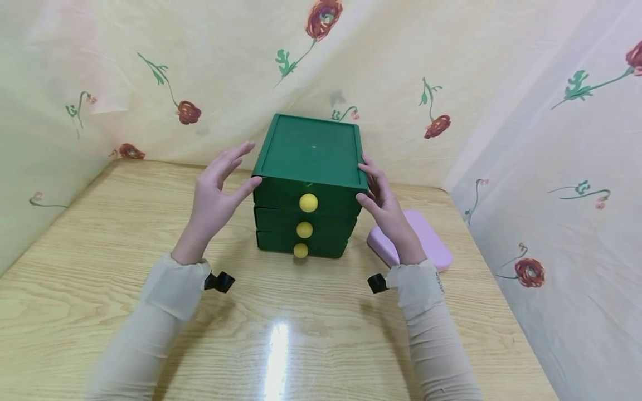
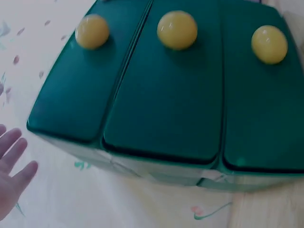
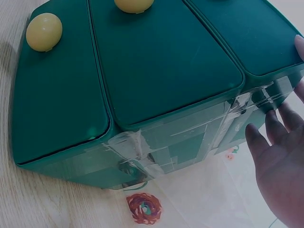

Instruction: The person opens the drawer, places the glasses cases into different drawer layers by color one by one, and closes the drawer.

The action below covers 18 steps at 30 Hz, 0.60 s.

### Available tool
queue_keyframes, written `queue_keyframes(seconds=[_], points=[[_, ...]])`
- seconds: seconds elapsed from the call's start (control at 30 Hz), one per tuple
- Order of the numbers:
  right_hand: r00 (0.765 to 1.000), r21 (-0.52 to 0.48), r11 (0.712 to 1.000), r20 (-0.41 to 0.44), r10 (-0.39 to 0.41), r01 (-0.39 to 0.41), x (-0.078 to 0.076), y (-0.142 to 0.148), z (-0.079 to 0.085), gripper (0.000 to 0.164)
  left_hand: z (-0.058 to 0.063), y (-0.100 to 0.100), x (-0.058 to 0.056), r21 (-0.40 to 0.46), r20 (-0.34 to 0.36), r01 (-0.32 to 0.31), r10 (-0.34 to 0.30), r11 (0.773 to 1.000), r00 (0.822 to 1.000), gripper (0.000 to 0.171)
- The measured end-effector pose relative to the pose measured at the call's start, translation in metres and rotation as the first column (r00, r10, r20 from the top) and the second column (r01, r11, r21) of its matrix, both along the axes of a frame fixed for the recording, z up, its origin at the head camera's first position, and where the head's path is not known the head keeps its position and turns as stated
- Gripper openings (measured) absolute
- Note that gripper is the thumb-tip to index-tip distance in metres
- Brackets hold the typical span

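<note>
A green three-drawer box (image 1: 312, 150) with round yellow knobs stands on the table, its drawers shut. Beside its left side is my left hand (image 1: 213, 195), fingers spread and thumb pointing at the front corner. The left wrist view shows that hand (image 2: 12, 175) apart from the box. My right hand (image 1: 386, 209) is at the box's upper right edge, with fingers along the side and thumb near the front corner. In the right wrist view its fingertips (image 3: 271, 121) reach the taped side wall; whether they all touch, I cannot tell.
A pink-purple rounded case (image 1: 426, 239) lies on the wooden table (image 1: 241, 334), to the right of the box and partly behind my right wrist. Flower-patterned cloth (image 1: 225, 72) hangs behind the table and along both sides.
</note>
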State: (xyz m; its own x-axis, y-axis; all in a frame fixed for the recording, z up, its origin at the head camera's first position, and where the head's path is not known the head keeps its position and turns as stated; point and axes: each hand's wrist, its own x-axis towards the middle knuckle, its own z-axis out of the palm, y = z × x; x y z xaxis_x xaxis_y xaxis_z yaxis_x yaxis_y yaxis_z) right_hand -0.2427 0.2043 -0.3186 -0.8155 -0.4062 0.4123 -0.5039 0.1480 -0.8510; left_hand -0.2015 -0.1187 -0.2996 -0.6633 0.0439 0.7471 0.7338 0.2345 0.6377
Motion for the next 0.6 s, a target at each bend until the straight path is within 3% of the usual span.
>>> queue_keyframes(seconds=[0.1, 0.3, 0.6], points=[[1.0, 0.003, 1.0, 0.003, -0.004, 0.004, 0.0, 0.001, 0.0, 0.053, 0.001, -0.003, -0.008, -0.001, 0.103, 0.045, -0.045, 0.999, 0.994, 0.062], [1.0, -0.004, 1.0, -0.004, -0.003, 0.003, 0.0, 0.0, 0.0, 0.052, 0.006, -0.011, -0.017, -0.042, 0.267, 0.134, -0.118, 0.99, 0.956, 0.074], [1.0, -0.008, 1.0, 0.002, 0.003, -0.003, 0.001, 0.0, -0.001, 0.053, 0.002, -0.011, -0.02, -0.051, 0.37, 0.17, -0.139, 0.984, 0.919, 0.074]])
